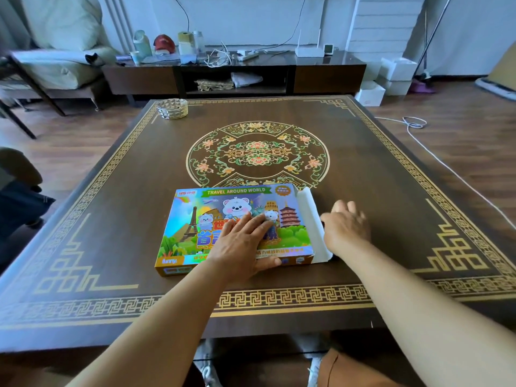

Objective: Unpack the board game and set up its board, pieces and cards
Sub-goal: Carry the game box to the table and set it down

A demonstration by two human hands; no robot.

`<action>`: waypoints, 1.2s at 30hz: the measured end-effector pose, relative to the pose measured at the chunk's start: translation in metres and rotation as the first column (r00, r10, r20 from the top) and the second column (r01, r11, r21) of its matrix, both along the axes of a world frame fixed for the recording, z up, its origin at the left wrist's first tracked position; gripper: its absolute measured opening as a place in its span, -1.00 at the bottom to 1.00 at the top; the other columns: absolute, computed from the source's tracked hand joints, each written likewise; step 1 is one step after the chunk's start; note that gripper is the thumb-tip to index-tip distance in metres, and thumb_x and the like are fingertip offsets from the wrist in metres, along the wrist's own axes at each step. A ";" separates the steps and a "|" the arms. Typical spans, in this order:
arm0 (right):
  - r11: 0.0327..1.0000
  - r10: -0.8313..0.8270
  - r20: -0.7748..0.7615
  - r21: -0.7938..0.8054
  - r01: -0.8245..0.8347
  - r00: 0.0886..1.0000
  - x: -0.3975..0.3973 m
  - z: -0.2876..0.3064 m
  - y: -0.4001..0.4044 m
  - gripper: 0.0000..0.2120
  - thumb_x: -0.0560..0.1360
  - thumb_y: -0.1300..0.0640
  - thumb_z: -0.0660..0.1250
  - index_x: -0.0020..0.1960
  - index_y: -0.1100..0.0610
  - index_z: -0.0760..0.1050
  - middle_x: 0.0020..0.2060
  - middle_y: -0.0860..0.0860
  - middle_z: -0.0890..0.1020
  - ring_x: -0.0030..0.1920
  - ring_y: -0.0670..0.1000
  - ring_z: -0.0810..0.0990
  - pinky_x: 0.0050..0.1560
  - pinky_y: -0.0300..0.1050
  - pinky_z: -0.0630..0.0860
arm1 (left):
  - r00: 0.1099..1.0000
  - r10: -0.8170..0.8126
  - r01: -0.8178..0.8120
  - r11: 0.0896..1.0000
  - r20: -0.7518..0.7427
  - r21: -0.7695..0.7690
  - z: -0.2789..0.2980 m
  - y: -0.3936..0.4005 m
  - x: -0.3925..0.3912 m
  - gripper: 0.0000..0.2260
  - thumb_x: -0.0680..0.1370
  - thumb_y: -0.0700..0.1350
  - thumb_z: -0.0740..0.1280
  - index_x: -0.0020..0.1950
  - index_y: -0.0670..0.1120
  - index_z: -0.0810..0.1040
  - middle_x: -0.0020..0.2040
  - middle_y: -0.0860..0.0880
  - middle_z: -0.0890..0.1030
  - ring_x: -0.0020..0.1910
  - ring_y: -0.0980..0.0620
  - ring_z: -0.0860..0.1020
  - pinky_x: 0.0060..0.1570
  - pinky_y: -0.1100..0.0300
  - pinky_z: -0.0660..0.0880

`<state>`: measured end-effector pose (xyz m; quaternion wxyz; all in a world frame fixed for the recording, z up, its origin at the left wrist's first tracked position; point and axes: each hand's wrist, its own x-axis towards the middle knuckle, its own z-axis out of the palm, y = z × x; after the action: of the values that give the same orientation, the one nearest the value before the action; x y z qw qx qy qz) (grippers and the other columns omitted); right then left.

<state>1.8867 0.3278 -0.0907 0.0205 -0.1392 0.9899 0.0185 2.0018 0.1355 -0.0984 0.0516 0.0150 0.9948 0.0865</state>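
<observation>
A colourful board game box (195,219), printed "TRAVEL AROUND WORLD", lies flat on the near middle of the dark patterned table (111,191). My left hand (243,244) lies flat on the lid, fingers spread, thumb hooked over the front edge. At the box's right end a white flap (308,210) stands open. My right hand (346,227) is at that open end, fingers curled down beside the flap. Whether they grip anything is hidden. The box's contents are out of sight.
A glass ashtray (171,108) sits at the table's far left. Beyond the table stands a low TV cabinet (234,76) crowded with bottles, cables and a router. A white cable (418,129) trails on the wooden floor to the right.
</observation>
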 end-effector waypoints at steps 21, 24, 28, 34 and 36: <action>0.575 -0.076 0.639 -0.599 0.557 0.766 0.000 0.000 -0.051 -0.68 0.63 0.06 0.05 0.24 0.19 0.44 0.22 0.12 0.46 0.20 0.13 0.43 0.02 -0.16 0.29 | 0.563 0.827 -0.766 0.521 0.001 0.376 0.005 -0.078 0.013 -0.35 0.46 0.20 0.32 0.43 -0.10 0.24 0.34 -0.18 0.40 0.32 -0.21 0.34 0.27 -0.04 0.29; 0.469 -0.087 0.704 -0.595 0.653 0.705 0.000 0.000 -0.054 -0.70 0.61 0.05 0.07 0.21 0.17 0.45 0.17 0.13 0.49 0.11 0.12 0.48 0.06 -0.10 0.39 | 0.666 0.745 -0.709 0.643 -0.025 0.290 0.007 -0.076 0.023 -0.23 0.42 0.33 0.28 0.51 0.01 0.14 0.47 -0.15 0.22 0.44 -0.18 0.18 0.38 -0.04 0.16; 0.324 -0.064 0.755 -0.603 0.729 0.653 0.003 -0.002 -0.062 -0.80 0.58 0.15 0.11 -0.05 0.21 0.48 -0.13 0.19 0.58 -0.16 0.17 0.60 -0.02 0.17 0.56 | 0.953 0.294 -0.286 0.953 -0.077 0.103 0.010 -0.046 0.022 -0.17 0.36 0.45 0.21 0.52 0.21 -0.02 0.57 -0.02 -0.17 0.53 -0.07 -0.25 0.45 -0.16 -0.19; 0.323 -0.085 0.733 -0.620 0.715 0.675 0.008 -0.003 -0.066 -0.82 0.57 0.20 0.14 -0.03 0.22 0.51 -0.19 0.17 0.61 -0.21 0.15 0.61 -0.10 0.07 0.59 | 0.988 0.151 -0.150 0.986 0.018 -0.070 -0.005 -0.026 0.015 -0.16 0.38 0.48 0.10 0.52 0.22 -0.20 0.56 0.02 -0.25 0.53 -0.07 -0.27 0.41 -0.25 -0.22; 0.322 -0.069 0.726 -0.633 0.704 0.684 0.004 -0.007 -0.059 -0.85 0.57 0.26 0.16 -0.08 0.24 0.50 -0.31 0.14 0.57 -0.30 0.12 0.57 -0.18 0.02 0.55 | 0.983 0.176 -0.171 0.981 0.045 -0.086 -0.007 -0.033 0.018 -0.16 0.38 0.50 0.05 0.51 0.22 -0.23 0.55 0.03 -0.26 0.52 -0.05 -0.29 0.41 -0.29 -0.19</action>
<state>1.8907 0.2686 -0.0976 0.2479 0.1324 0.7856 -0.5513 2.0200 0.1022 -0.1050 0.0707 -0.0763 0.9933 0.0502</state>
